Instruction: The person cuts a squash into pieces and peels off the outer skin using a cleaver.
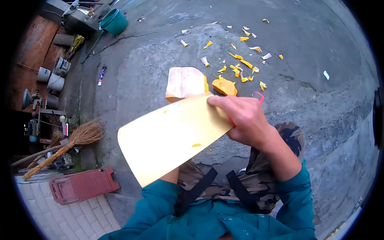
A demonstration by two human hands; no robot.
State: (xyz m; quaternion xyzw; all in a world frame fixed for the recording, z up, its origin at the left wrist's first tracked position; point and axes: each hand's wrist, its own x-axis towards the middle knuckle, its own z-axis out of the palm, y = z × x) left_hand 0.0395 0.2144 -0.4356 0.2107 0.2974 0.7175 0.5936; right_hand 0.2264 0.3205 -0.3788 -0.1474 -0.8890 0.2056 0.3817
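A thin, pale-yellow board (168,136) is held up at a slant in front of me, with small orange bits on its face. My right hand (246,116) is closed on its upper right corner, thumb on the near face. Some red shows by the fingers, and a pinkish-red loop (260,97) curves out behind that hand; whether it is held I cannot tell. The board hides my left hand; only the forearm shows below it. Beyond the board lie a block (186,82) with a pinkish-white top and orange-yellow sides, and a smaller rough orange chunk (225,86).
Orange and white scraps (246,64) litter the concrete floor (140,72) ahead. A green bucket (114,22) stands at the far left, with white buckets (56,82) nearer. A straw broom (80,138) and a reddish-brown plastic piece (84,185) lie at left.
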